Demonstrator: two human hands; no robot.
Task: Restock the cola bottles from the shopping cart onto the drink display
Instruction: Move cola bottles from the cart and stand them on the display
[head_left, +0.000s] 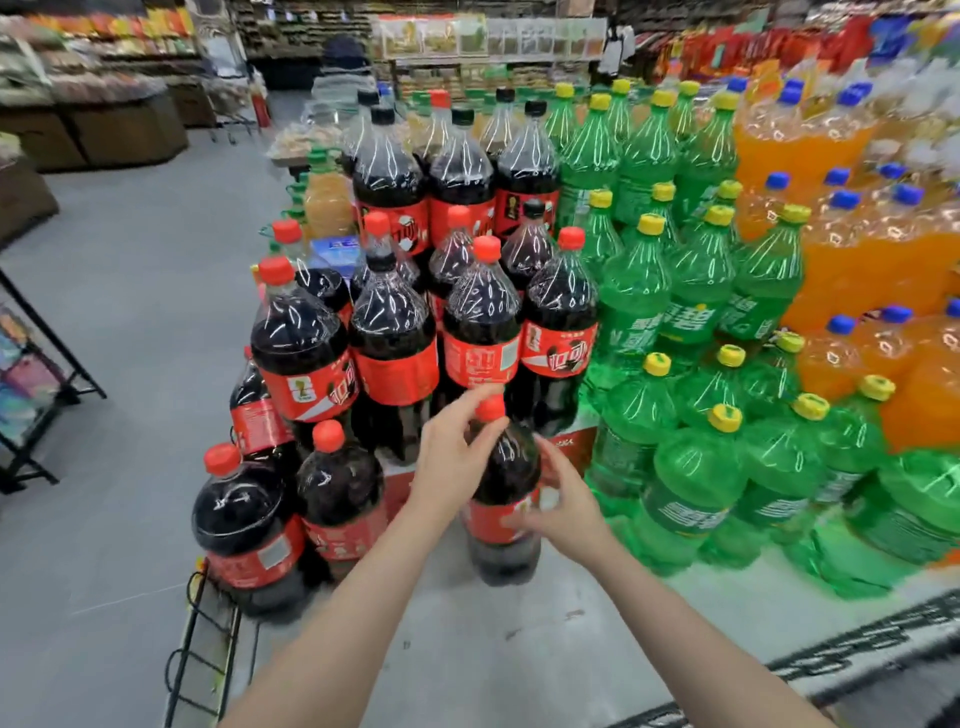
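Note:
A large cola bottle (506, 473) with a red cap and red label stands upright on the floor in front of the tiered drink display (569, 441). My left hand (452, 457) grips its neck just below the cap. My right hand (558, 499) is on its right side at label height, fingers spread against it. Two more cola bottles (249, 525) stand to the left on the floor. Behind them rise several tiers of cola bottles (395, 338) on red cartons. The shopping cart is not in view.
Green soda bottles (691, 483) crowd the right of the held bottle, orange soda bottles (852, 270) beyond them. A black wire rack (208, 623) hangs low at the display's left corner. A dark display stand (47, 364) is far left. Grey aisle floor (130, 291) stretches left.

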